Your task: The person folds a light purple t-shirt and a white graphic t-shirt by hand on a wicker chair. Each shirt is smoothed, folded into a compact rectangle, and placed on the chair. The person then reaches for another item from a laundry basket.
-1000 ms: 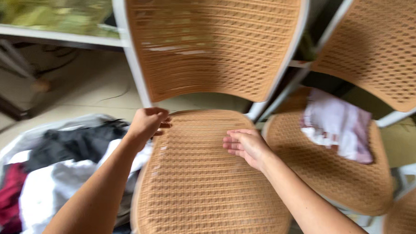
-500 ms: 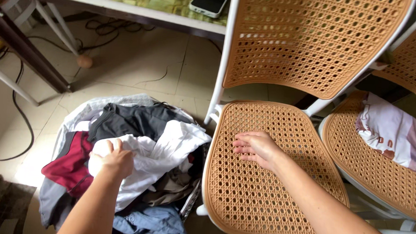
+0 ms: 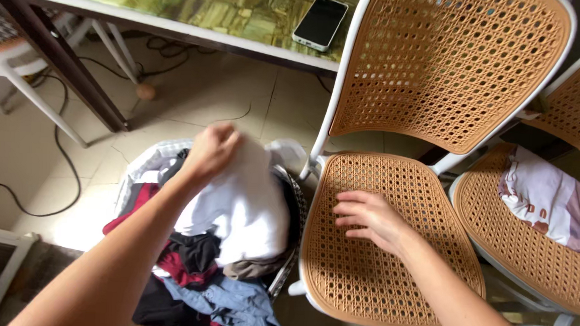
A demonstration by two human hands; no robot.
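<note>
My left hand (image 3: pixel 211 151) grips a white garment (image 3: pixel 246 203) and holds it up above a laundry basket (image 3: pixel 293 202) heaped with dark, red, blue and white clothes. My right hand (image 3: pixel 369 218) rests with fingers spread on the woven cane seat of a white-framed chair (image 3: pixel 391 245) just right of the basket. It holds nothing.
A second cane chair (image 3: pixel 527 251) at the right carries a folded pale pink cloth (image 3: pixel 546 197). A green-topped table (image 3: pixel 179 5) stands behind with a phone (image 3: pixel 320 22) on it. Cables (image 3: pixel 41 198) trail over the tiled floor at the left, near table legs (image 3: pixel 60 62).
My left hand went from the chair seat down into the basket, closed on the white garment and has lifted it. My right hand stayed on the seat.
</note>
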